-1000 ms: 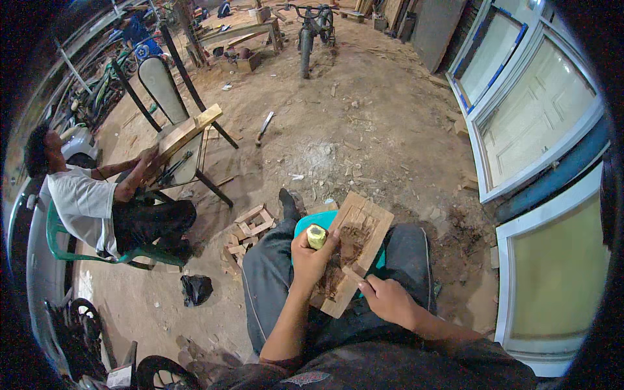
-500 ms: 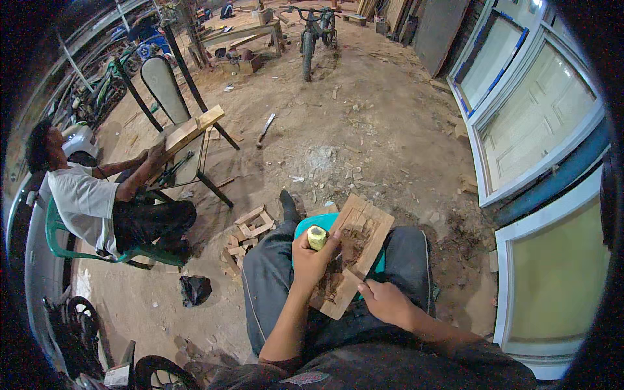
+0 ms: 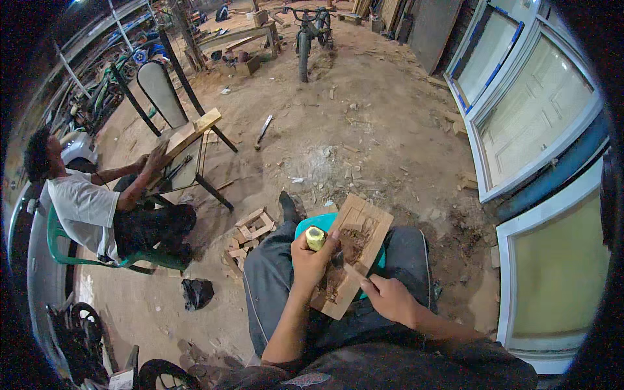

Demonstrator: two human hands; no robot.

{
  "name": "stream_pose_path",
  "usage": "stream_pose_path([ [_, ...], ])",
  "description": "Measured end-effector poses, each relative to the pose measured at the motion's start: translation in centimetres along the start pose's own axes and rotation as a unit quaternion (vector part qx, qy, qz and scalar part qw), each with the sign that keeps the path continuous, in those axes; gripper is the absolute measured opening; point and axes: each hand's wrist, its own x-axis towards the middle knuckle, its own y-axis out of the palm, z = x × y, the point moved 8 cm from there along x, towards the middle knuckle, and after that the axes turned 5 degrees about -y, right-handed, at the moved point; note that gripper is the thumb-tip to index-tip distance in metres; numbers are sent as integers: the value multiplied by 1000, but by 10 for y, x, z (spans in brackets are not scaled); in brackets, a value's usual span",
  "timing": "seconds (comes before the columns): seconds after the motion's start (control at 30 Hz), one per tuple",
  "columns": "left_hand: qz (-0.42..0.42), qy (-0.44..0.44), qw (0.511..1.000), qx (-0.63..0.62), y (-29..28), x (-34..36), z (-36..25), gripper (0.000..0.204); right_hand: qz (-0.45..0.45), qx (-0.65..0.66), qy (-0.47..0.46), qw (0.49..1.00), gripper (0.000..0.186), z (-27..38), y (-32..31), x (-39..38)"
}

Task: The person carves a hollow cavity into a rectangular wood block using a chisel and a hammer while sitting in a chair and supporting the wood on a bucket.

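My left hand grips an upright yellow-topped handle, perhaps a chisel's, over the carved recess of a pale wooden board; the tool's lower part is mostly hidden. In my right hand is a slim wooden piece, angled across the board toward that tool; whether its tip touches cannot be told. The board lies tilted between my knees on a turquoise plastic seat, with loose shavings in its recess.
A co-worker sits at left, hands on a plank across a chair. Offcuts, a black bag and a hammer-like tool lie on the floor. White framed panels stand at right, a bicycle ahead.
My right hand and its wooden piece have shifted slightly back and forth over the board. My left hand holds nearly the same position. The co-worker's hands have moved slightly on the plank.
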Motion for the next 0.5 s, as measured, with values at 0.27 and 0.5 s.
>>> stream_pose_path([
  [0.27,1,-2,1000,-1,-1,1,8,22,34,-52,2,998,39,-9,12,-3],
  [0.5,5,2,1000,0,-1,-1,4,19,21,20,18,999,40,4,-2,-1],
])
